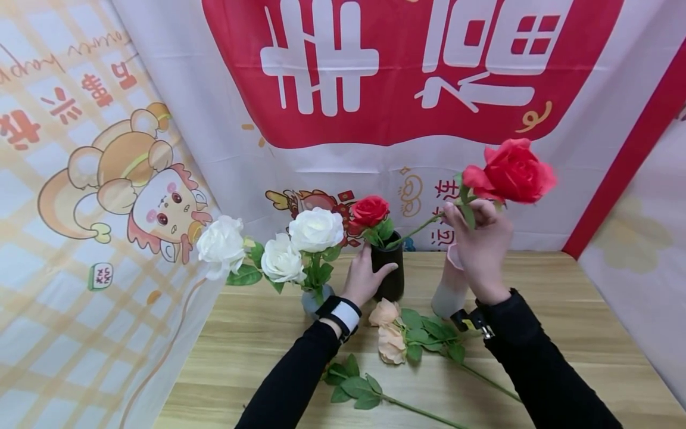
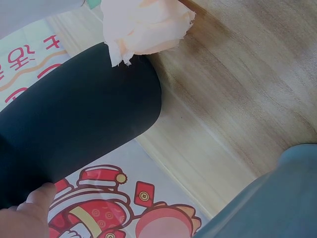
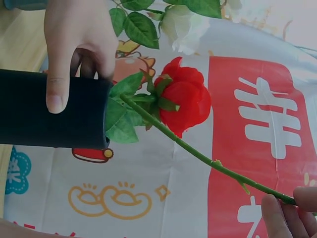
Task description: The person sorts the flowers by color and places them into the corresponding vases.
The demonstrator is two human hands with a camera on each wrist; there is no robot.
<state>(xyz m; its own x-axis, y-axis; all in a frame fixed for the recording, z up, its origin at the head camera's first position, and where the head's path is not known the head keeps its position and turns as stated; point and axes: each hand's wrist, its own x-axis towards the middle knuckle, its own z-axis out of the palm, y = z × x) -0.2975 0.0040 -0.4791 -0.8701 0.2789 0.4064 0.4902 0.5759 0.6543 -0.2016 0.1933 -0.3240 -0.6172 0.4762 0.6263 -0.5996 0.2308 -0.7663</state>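
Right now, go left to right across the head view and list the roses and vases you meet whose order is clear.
Leftmost white rose, blue-grey vase, black vase, pink-and-white vase, red rose in the right hand.

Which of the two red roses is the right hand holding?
The higher red rose, its stem pinched by the right hand; the other red rose stands in the black vase.
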